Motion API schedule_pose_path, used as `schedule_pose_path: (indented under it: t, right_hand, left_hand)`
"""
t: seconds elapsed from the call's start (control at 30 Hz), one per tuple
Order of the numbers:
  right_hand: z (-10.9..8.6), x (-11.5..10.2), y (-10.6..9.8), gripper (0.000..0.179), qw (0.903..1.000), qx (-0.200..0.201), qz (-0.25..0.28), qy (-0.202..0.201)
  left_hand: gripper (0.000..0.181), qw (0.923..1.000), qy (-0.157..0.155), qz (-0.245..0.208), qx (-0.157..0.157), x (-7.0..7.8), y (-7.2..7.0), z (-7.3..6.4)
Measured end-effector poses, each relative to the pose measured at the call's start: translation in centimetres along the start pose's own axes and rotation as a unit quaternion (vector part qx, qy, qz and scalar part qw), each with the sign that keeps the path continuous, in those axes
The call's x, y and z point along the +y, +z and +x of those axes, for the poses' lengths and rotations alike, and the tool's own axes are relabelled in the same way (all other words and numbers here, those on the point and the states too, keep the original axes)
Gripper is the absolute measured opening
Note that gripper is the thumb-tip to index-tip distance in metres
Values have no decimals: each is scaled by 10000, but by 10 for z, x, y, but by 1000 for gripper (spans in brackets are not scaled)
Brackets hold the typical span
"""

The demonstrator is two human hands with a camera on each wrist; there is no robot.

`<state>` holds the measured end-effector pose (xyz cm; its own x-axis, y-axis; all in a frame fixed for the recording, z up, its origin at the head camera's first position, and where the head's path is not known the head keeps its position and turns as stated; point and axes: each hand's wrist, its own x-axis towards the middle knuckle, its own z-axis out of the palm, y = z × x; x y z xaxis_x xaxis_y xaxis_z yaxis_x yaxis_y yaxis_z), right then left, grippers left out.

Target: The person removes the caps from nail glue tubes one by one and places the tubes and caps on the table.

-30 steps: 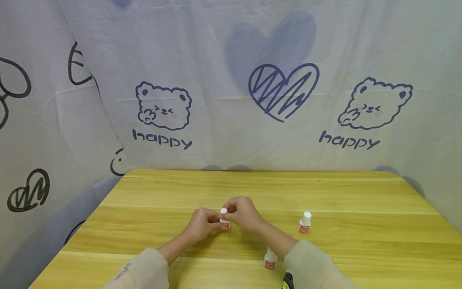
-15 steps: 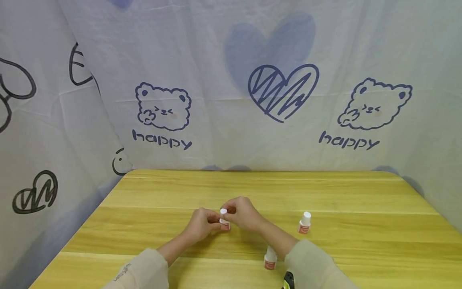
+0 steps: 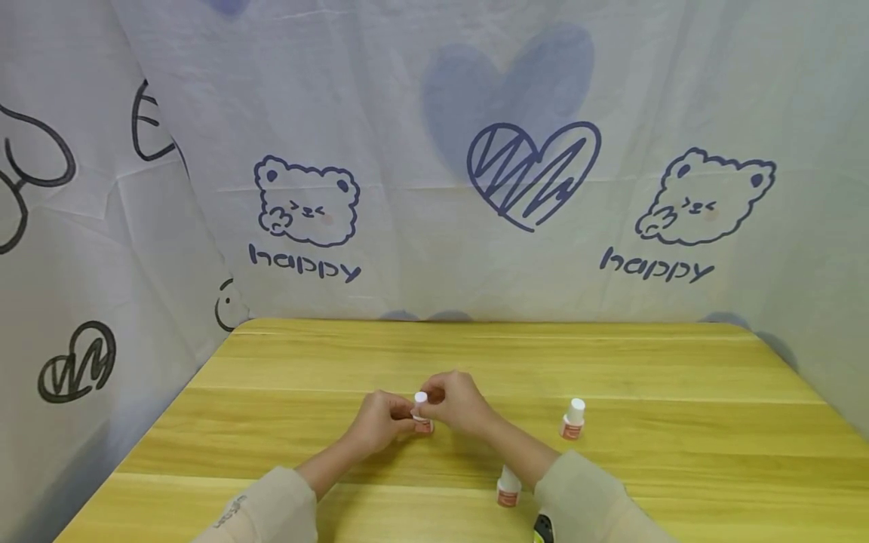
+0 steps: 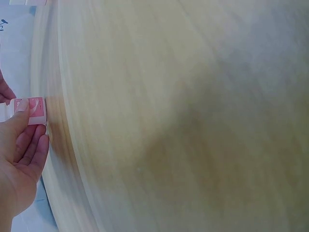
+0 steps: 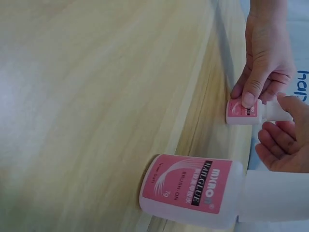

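Left hand pinches small glue bottle at pink label. Fingers of right hand grip its white cap. Bottle upright, between hands, over mid table; base touching or just clear, cannot tell. Second bottle stands apart, to right. Third bottle stands nearer person, beside right sleeve, cap partly hidden. Printed cloth hangs behind.
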<state>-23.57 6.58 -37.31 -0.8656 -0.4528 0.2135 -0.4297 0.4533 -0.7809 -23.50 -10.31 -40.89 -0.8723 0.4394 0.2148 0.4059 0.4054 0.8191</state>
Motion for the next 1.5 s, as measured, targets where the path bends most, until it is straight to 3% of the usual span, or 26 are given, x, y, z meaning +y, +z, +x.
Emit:
schedule_pose_path:
  t: [0.17,0.4,0.63,1.23,1.5]
  right_hand:
    - [-2,-1,1,11,9996,199,97,162]
    - [-1,-1,1,8,9996,211,33,180]
    - [0,1,1,7,9998,107,-19,141]
    - [0,1,-1,6,9995,-280,-166,-41]
    - [1,1,0,7,9996,-254,-94,-32]
  left_hand:
    - [15,9996,-52,-279,-90,0,0,-1]
    - [16,9998,-4,-166,-90,0,-1,0]
    - [14,9994,10,336,74,0,0,-1]
    - [14,9998,-38,144,123,-2,3,-2]
    - [15,9999,-11,134,109,-2,3,-2]
